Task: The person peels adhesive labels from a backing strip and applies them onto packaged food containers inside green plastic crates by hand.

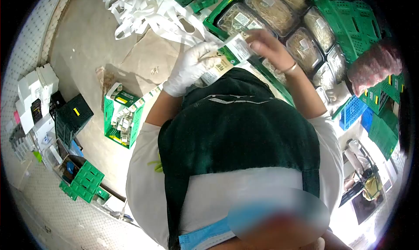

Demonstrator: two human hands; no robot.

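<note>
My left hand (190, 68), in a white glove, is closed around a green and white printed label sleeve (221, 68) above my dark green apron. Bare, with a bangle at the wrist, my right hand (271, 51) has its fingers bent at the sleeve's upper right end; they look pinched on it, slightly blurred. A printed strip (150, 94) runs from below my left wrist towards a small green crate (107, 119) holding several similar printed sleeves. Just beyond my right hand are clear-lidded trays (269, 12) of pale, thin strands in a large green crate (212, 19).
White straps (144, 10) lie heaped at the top left. Another person's gloved hand (338, 94) and pinkish sleeve (375, 68) reach in beside the trays. Dark crates (74, 114) and green crates (87, 180) stand at left; blue crates (351, 112) are at right.
</note>
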